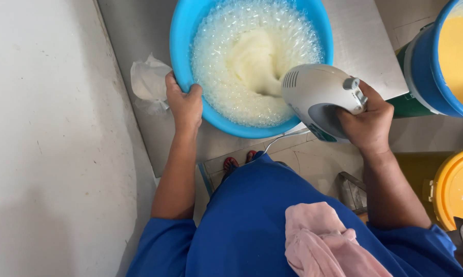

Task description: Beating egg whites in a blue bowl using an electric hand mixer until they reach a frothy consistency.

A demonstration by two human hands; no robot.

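Note:
A large blue plastic bowl (182, 41) stands on a steel table (139, 36) and holds pale, foamy, bubbly liquid (252, 56). My left hand (184, 102) grips the bowl's near left rim, thumb over the edge. My right hand (370, 120) holds the handle of a white electric hand mixer (316, 92), whose front end dips into the foam near the bowl's middle; its beaters are hidden in the liquid.
A crumpled white plastic bag (149, 82) lies left of the bowl. A blue bucket of yellow batter (457, 51) is at the upper right, a yellow lidded bucket (457, 187) at the lower right. A pink cloth (318, 241) hangs at my waist. A pale wall (46, 138) runs along the left.

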